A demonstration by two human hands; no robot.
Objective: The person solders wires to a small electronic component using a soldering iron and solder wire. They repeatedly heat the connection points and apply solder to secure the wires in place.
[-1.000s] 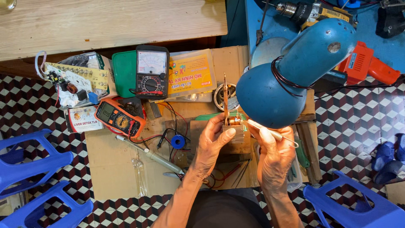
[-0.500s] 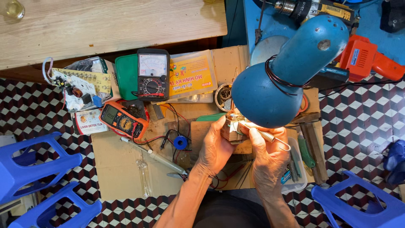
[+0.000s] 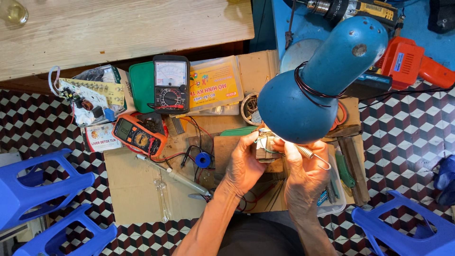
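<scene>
Both hands meet under blue lamp (image 3: 313, 90). Left hand (image 3: 244, 163) fingers curled shut around small wound component (image 3: 265, 148), held off cardboard. Right hand (image 3: 305, 173) pinches metal spring (image 3: 310, 154) just right of component; spring axis slants down-right, away from left fingers.

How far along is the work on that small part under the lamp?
Set out: two meters, an orange one and a black analog one, plus a soldering iron lying on the cardboard. In hand: both hands, left and right, hold a small wired component under the blue lamp; a metal spring rests by the right hand. Neither the iron nor the meters touch the component, so no soldering or testing shows.
</scene>
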